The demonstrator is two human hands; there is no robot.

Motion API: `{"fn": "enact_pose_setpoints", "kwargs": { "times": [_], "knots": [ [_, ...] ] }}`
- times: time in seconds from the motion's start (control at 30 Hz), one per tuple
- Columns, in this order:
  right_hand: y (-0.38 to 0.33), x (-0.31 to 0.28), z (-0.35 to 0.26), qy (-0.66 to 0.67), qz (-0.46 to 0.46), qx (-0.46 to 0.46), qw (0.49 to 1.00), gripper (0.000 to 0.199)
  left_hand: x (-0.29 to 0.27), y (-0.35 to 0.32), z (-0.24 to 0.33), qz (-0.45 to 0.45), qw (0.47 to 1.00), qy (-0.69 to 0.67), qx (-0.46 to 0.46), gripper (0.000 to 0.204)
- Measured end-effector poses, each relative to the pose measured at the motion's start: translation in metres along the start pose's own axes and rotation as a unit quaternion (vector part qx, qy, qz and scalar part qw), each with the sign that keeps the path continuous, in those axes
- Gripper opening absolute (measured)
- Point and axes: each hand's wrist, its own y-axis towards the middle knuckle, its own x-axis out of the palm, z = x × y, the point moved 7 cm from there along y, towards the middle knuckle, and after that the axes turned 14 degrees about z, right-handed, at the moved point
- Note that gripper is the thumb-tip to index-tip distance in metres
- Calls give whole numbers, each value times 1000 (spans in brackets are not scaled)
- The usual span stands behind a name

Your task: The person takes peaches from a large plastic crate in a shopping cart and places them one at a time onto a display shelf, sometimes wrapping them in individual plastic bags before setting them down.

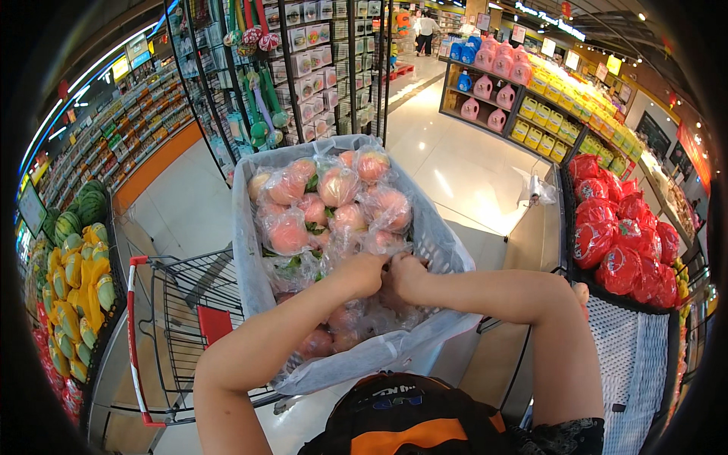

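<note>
Supermarket aisle, seen from my head camera: my left hand [362,274] and right hand [407,277] meet over a grey crate [246,250] lined with clear plastic and packed with bagged peaches [337,186]. Both sets of fingers are clenched, pinching the thin film of one peach bag [383,241] near the middle of the load; the crate sits on a red-handled shopping trolley [136,334] straight ahead of me. I judge the grip works best kept on the film alone, pulled gently, so the soft fruit below is not bruised and the neighbouring bags stay put.

To my right, shiny red fruit packs [618,235] heap in a black bin. Beyond them, yellow boxes [557,114] fill a long shelf, with pink detergent jugs [489,91] on the end rack. To my left, yellow-green mangoes [80,280] lie below striped watermelons [83,208]. Small white boxed goods [315,57] hang on a wire rack ahead.
</note>
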Motion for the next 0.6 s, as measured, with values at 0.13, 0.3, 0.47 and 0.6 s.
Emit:
{"fn": "enact_pose_setpoints", "kwargs": {
  "times": [0.13, 0.3, 0.47, 0.6],
  "knots": [
    [-7, -29, 28, 131, -34, -27, 990, 49, -6, -1, -4, -7, 999, -15, -46, 40],
    [-6, -33, 51, 263, 40, -79, 961, 52, -8, 0, 1, -12, 999, 14, -35, 42],
    [-12, -1, 17, 223, -27, -127, 966, 53, -6, 1, 2, 19, 999, 39, -26, 39],
    [-14, -3, -11, 230, -10, -203, 952, 58, -4, 4, -5, 13, 999, 34, -23, 39]
  ]
}}
